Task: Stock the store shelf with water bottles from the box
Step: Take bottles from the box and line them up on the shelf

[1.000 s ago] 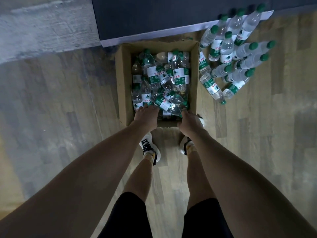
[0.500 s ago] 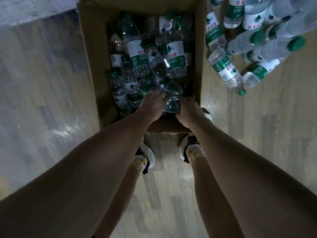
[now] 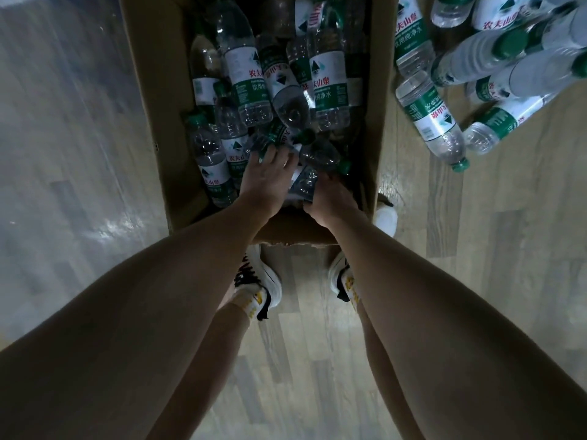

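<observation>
Plainly, both hands are sunk into the cardboard box (image 3: pixel 152 122) at the upper middle of the frame; the left hand (image 3: pixel 270 176) is laid over the jumbled water bottles (image 3: pixel 247 77) with its fingers spread and reaching down among them, and whether anything is yet gripped by it cannot be told; the right hand (image 3: pixel 330 198) is curled round the lower end of a dark, clear bottle (image 3: pixel 305 182) lying between the two hands near the bottom wall of the box.

A slip is judged the likeliest fault; the bottles are smooth and round and are heaped across one another, so a bottle pulled from beneath may be wedged or may set its neighbours rolling; a one-ended hold on the dark bottle may let it tip and drop back. The box wall nearest the feet may be caught by the wrists as the bottle is lifted.

At the upper right of the frame, loose bottles (image 3: pixel 428 115) are scattered on the wooden floor (image 3: pixel 508 249), just beside the box; they could be kicked or stepped on, since the shoes (image 3: pixel 263 287) are planted just below the box. No shelf is seen.
</observation>
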### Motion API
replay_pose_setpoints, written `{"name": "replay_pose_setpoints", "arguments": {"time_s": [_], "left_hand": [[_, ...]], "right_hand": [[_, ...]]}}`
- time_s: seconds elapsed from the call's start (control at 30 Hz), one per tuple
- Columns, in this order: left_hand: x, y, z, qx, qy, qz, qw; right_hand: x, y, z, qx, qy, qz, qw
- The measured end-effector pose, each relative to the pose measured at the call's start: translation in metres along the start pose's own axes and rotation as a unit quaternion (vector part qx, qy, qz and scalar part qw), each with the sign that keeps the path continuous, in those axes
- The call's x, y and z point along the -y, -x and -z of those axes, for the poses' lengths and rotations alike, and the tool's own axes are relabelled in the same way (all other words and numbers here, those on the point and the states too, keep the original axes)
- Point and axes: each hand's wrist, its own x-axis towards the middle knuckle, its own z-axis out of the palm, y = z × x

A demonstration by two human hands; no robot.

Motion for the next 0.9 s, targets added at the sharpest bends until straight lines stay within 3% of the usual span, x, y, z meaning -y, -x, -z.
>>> {"name": "replay_pose_setpoints", "arguments": {"time_s": [0.23,0.4,0.73,0.9], "left_hand": [[0.01,0.021,0.005,0.011,0.022,0.004,1.0],[0.028,0.072,0.059,0.021,0.033,0.019,0.999],[0.098,0.207,0.293,-0.004,0.136,0.033,0.99],[0.132,0.289,0.436,-0.056,0.17,0.038,0.983]], "right_hand": [[0.026,0.002,-0.022,-0.01,0.051,-0.052,0.997],[0.053,0.058,0.022,-0.052,0.023,-0.056,0.997],[0.155,0.278,0.19,-0.109,0.077,0.031,0.991],[0.221,0.412,0.28,-0.162,-0.053,0.063,0.983]]}}
